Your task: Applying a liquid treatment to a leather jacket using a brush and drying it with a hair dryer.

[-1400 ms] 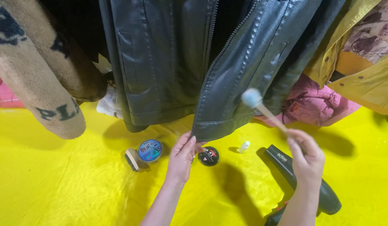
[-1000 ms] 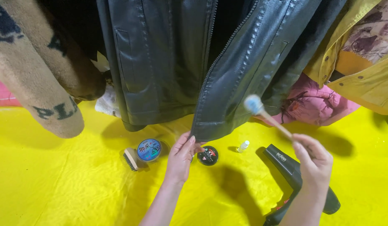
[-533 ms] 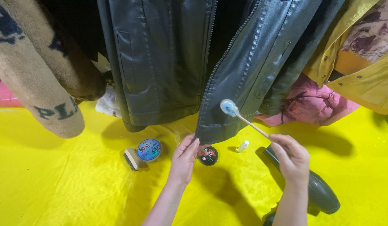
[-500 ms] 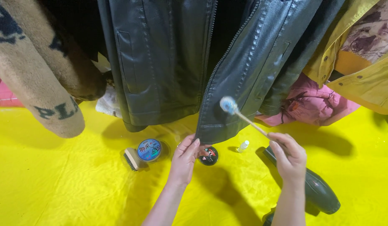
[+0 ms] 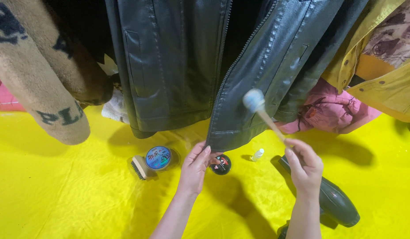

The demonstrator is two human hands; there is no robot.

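Round tin (image 5: pixel 158 158) with blue printed lid, on the yellow sheet (image 5: pixel 59 199) beside a small brush (image 5: pixel 137 167); open black round tin (image 5: pixel 222 164) near it; small clear bottle (image 5: pixel 257 154) further right.

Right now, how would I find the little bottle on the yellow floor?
Find the black leather jacket hanging over the yellow sheet. Under its hem, between the small black tin and the black hair dryer, lies the bottle: tiny, clear and white-capped.

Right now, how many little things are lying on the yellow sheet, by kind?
Round tins: 2, one blue-lidded, one black
Small brush: 1
Tiny white bottle: 1
Black hair dryer: 1
Total: 5
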